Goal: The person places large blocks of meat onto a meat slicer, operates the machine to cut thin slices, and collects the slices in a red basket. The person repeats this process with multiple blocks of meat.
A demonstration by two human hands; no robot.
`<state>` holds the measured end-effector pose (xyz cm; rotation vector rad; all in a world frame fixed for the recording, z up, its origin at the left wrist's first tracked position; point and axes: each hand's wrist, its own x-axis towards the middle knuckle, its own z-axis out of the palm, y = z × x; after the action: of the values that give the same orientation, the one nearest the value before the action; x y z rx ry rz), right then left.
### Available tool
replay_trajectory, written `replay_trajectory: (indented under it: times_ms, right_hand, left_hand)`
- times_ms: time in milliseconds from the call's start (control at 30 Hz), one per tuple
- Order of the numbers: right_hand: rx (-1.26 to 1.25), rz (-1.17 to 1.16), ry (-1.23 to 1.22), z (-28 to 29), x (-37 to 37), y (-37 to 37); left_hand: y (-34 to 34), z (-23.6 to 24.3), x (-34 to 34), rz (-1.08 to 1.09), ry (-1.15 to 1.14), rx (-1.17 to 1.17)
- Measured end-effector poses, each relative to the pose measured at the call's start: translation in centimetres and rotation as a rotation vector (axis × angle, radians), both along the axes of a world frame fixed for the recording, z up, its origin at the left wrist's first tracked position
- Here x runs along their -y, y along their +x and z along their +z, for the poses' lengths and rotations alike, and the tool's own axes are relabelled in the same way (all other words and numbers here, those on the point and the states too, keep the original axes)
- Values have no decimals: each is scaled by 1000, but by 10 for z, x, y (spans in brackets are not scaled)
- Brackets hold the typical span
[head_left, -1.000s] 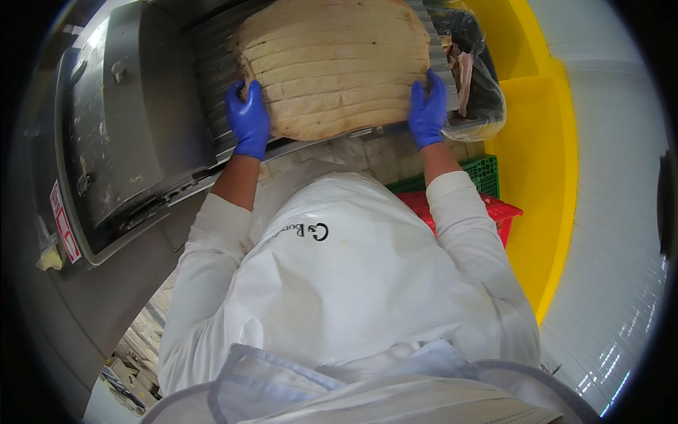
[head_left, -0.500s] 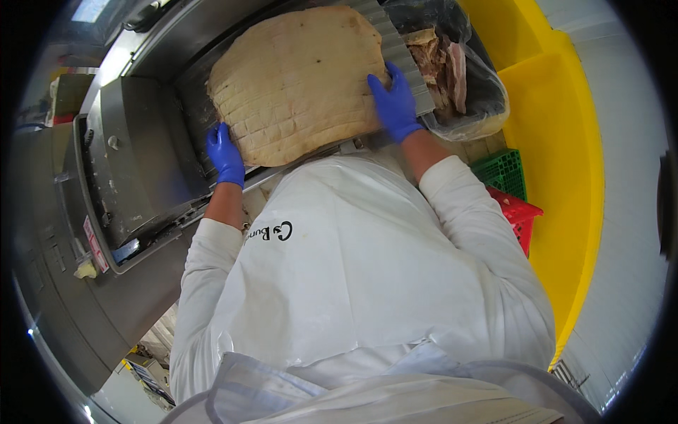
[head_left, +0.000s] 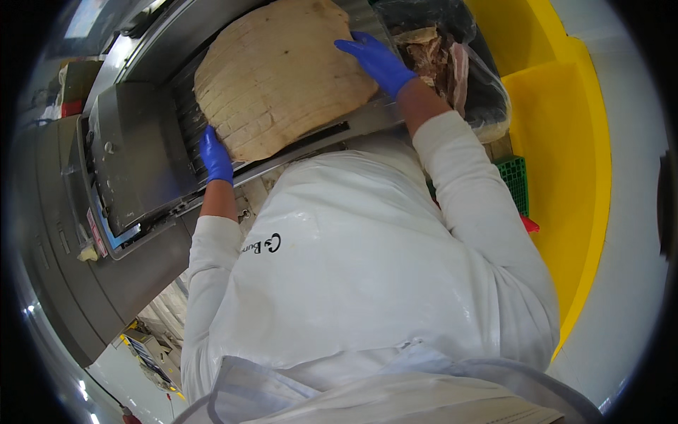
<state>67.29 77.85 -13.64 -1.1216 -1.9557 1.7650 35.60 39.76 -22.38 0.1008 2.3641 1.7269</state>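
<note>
A large pale slab of pork belly [head_left: 282, 78] lies skin side up on the ribbed metal bed of a machine, its surface scored with crossing cuts toward the left. My left hand [head_left: 215, 154], in a blue glove, holds the near left corner, fingers along the edge. At the right edge, my right hand [head_left: 378, 60], also blue-gloved, grips the slab with fingertips over its top; its thumb is hard to make out. The far edge of the slab runs up to the picture's top. Left of it sits the machine's grey metal cover [head_left: 138, 152].
Right of the bed, a plastic-lined container [head_left: 487, 106] holds meat trimmings [head_left: 431, 63]. A big yellow bin [head_left: 565, 127] stands further right, with a green crate [head_left: 514, 184] and a bit of red plastic [head_left: 530, 224] beside it. The bed's metal rim [head_left: 311, 141] runs before my white apron.
The slab has shifted left and away and turned slightly, showing more of the bed's near rim. My right hand has moved left and away with it; my left hand has shifted slightly left.
</note>
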Motion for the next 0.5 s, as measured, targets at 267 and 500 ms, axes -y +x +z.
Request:
replay_trajectory:
  times_ms: [267,500]
  right_hand:
    - [362,-530,390,-106,-153,180]
    - [888,-624,289,-251,-211,392]
  left_hand:
    - [16,35,20,-17,-168,0]
    - [18,46,-14,16,-228,86]
